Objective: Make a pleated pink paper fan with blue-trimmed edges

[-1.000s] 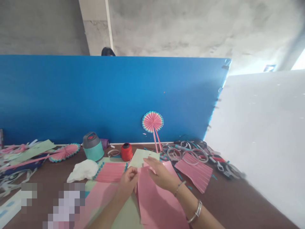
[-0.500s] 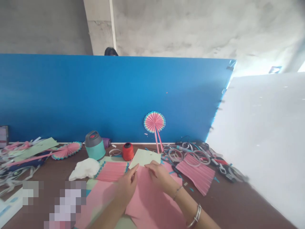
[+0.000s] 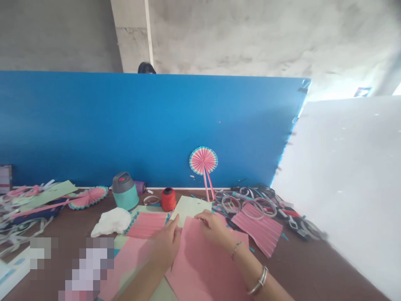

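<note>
A pink paper sheet [image 3: 203,259] lies in front of me over other pink and pale green sheets. Curled over its far edge, the fingers of my right hand [image 3: 217,232] close on the paper. My left hand [image 3: 167,244] rests along the sheet's left edge, its fingers stretched forward and close together. Part of its underside is hidden. Just beyond both hands lies a pale green sheet [image 3: 191,205]. A pleated pink paper [image 3: 145,225] with blue edges is left of my left hand, and another pleated pink paper [image 3: 258,228] is to the right.
A red thread spool [image 3: 168,200], a teal container with a grey lid [image 3: 125,192] and a white crumpled bundle [image 3: 111,221] stand behind. A round paper fan [image 3: 203,161] leans on the blue partition [image 3: 140,125]. Rings and straps [image 3: 257,205] clutter the right; more paper and strips lie left.
The pink sheet has shifted and turned slightly to the right, with my right hand moving right at its far edge. My left hand has barely moved.
</note>
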Action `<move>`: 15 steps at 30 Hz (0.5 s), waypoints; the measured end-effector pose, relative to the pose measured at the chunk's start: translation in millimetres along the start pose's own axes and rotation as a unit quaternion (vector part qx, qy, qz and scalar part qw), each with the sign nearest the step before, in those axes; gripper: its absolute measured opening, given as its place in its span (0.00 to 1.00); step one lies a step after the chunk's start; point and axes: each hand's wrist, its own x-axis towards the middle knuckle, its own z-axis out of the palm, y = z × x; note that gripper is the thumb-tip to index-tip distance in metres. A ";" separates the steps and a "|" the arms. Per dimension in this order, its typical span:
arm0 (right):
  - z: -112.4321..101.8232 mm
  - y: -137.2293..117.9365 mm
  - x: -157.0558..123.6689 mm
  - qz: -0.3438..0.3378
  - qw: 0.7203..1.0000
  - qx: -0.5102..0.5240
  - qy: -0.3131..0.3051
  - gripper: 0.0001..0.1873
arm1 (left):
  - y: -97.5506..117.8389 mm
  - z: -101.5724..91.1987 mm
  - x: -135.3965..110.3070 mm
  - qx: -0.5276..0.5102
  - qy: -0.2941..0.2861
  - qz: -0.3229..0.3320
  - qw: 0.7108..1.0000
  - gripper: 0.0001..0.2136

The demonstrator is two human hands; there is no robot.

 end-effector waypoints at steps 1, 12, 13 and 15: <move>-1.3 0.3 0.6 0.006 1.000 0.004 -0.003 0.23 | -1.6 0.0 1.5 -0.047 0.015 -0.022 0.999 0.22; -2.9 -8.8 0.2 0.000 0.996 0.092 -0.019 0.22 | 23.3 -12.2 2.7 -0.422 -0.038 -0.180 0.888 0.17; -2.8 -9.4 0.2 0.000 0.995 0.095 -0.018 0.21 | 24.5 -13.5 2.3 -0.427 -0.043 -0.178 0.886 0.17; -2.7 -10.0 0.2 0.001 0.995 0.097 -0.018 0.20 | 25.1 -15.0 1.8 -0.430 -0.051 -0.170 0.885 0.17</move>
